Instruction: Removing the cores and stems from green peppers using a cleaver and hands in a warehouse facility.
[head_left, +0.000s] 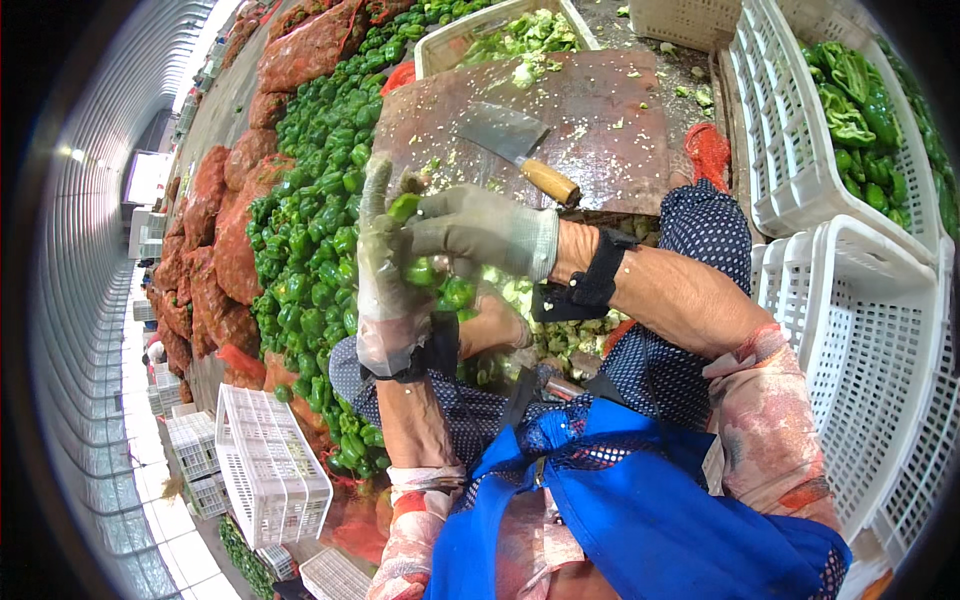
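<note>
As the head view shows, our gloved left hand (383, 270) has fingers stretched upward and our gloved right hand (478, 230) is curled toward it, a glossy green pepper (404, 207) between them — whose grip, we cannot tell. Beyond, a wooden-handled, broad-bladed cleaver (505, 131) lies on a white-speckled board (625, 150).

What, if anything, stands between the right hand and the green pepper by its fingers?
Nothing visible except the glove on the right hand. The green pepper, partly hidden, shows between it and the gloved left hand; blur leaves the exact contact unclear.
</note>
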